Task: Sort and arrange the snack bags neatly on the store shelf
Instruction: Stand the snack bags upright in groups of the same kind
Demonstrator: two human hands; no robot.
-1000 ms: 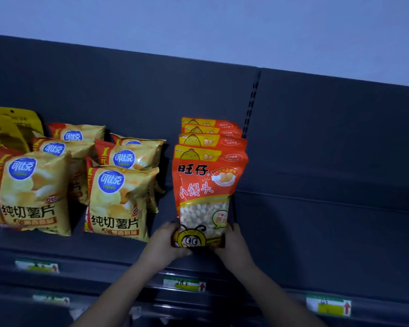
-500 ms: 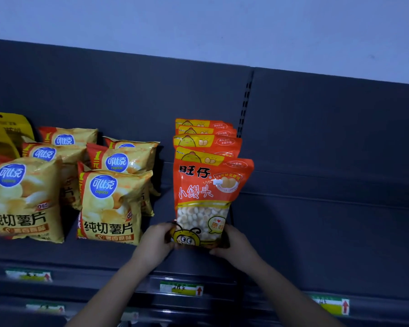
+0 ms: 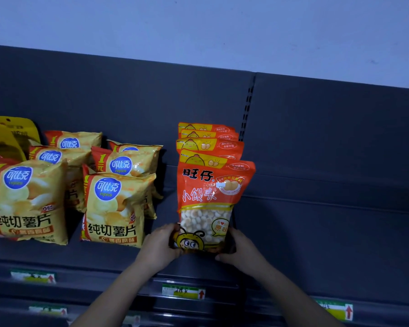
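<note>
**Orange plastic snack bag held upright near the front of a dark grey metal shelf**

The bag is stood on its bottom edge, close to the shelf's front lip, with its printed face turned outward. Small pale round snacks are seen through a clear window in its lower half. It is gripped at both lower corners. The left hand is curled round the bottom left corner, beside a printed cartoon bee, and the right hand is curled round the bottom right corner.

Directly behind the bag, a row of four matching orange bags is lined up toward the back panel. Only their overlapping top strips are shown.

To the left, separated from the orange row by a strip of bare shelf, yellow potato-chip bags with round blue logos are stood in two columns, each three deep. Plain yellow pouches are placed at the far left and are partly cut off by the frame edge.

Green-and-yellow price labels with red arrows are fixed along the shelf's front edge, one of them just below the hands. A slotted upright is set into the back panel, and a pale wall is seen above it.
</note>
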